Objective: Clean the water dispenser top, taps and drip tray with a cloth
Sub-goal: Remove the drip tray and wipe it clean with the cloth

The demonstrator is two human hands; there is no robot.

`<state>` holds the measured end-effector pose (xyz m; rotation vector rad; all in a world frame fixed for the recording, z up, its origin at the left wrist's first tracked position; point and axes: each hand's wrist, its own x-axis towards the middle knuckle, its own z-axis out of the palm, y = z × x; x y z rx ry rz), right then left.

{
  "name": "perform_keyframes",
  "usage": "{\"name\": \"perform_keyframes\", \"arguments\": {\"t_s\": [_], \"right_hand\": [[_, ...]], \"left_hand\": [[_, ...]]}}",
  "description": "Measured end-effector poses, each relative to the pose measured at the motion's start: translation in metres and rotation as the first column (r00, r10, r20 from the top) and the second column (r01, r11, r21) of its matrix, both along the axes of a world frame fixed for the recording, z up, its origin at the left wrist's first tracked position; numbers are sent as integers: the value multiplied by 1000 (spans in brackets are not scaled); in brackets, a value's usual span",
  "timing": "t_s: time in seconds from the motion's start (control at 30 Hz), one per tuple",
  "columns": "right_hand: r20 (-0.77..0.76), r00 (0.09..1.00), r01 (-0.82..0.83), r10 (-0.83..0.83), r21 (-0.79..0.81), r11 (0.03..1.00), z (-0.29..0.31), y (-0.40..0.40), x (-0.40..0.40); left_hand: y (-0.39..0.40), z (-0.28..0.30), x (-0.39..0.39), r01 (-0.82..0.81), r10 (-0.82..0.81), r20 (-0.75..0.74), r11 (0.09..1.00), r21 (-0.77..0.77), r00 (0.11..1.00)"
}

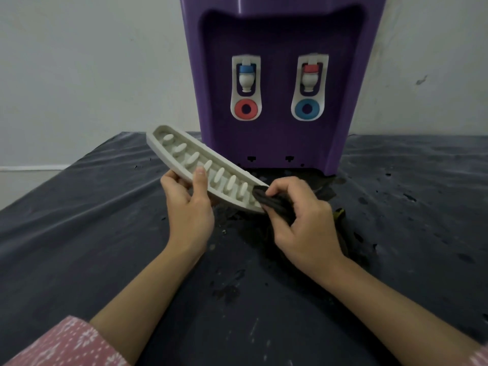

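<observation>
A purple water dispenser (277, 143) stands at the back of the table, its top cut off by the frame. It has two white taps: the left tap (247, 80) with a blue cap and the right tap (309, 79) with a red cap. The white drip tray (184, 150) is off the dispenser and held tilted above the table. My left hand (188, 204) grips its near edge, thumb on the rim. My right hand (301, 220) is closed on a dark cloth (274, 203), which is pressed against the tray's right end.
The table is covered with a dark, wrinkled sheet (92, 233) showing wet spots and flecks in front of the dispenser. A pale wall (92, 62) rises behind. More of the dark cloth hangs below my right hand onto the table.
</observation>
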<state>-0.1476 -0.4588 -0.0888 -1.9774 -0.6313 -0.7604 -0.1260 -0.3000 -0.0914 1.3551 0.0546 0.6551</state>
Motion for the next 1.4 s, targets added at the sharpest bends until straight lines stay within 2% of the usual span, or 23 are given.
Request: {"name": "perform_keyframes", "arguments": {"t_s": [0.03,0.1,0.2,0.3,0.37,0.43,0.53,0.63,0.7,0.83,0.93,1.07,1.17,1.3,1.4], "right_hand": [[24,1000,-14,16,-59,998,-1,2,-1],[118,991,84,-59,-225,971,-1,8,-2],[280,938,315,-207,-429,847,1,17,-5],[331,922,359,-200,-539,762,4,18,-6],[314,933,331,-176,-554,764,8,16,-4],[253,955,271,-155,-526,806,12,15,-1],[58,994,113,-97,-517,848,16,13,4],[-112,992,-3,-53,-450,893,17,6,9],[-108,992,10,-66,-452,892,15,5,8],[85,995,92,-53,-557,825,10,14,3],[47,998,55,-37,-480,875,8,19,5],[-177,983,-74,44,-166,983,3,14,11],[-261,960,-101,98,5,995,5,8,15],[-357,923,-107,146,125,986,12,-3,21],[-323,937,-79,134,176,981,18,-13,26]], "left_hand": [[-2,0,-2,6,-6,16,1000,21,1000],[-5,1,-4,8,-10,36,999,52,999],[-6,3,-6,5,-10,60,997,81,998],[-5,5,-6,2,-12,79,992,130,997],[-5,5,-7,-2,-13,95,988,158,995],[-6,5,-8,-5,-15,110,983,183,994],[-6,5,-9,-9,-10,105,983,182,994],[-8,7,-10,-24,-1,111,975,222,994],[-9,8,-11,-26,-2,117,971,236,993],[-10,8,-13,16,-45,121,972,234,992],[-6,6,-13,45,-73,114,973,227,991],[0,2,-8,91,-114,113,977,192,987],[1,1,-5,110,-129,115,980,164,985],[4,8,-4,81,-105,135,983,167,985],[14,17,-3,49,-71,146,987,150,987]]}}
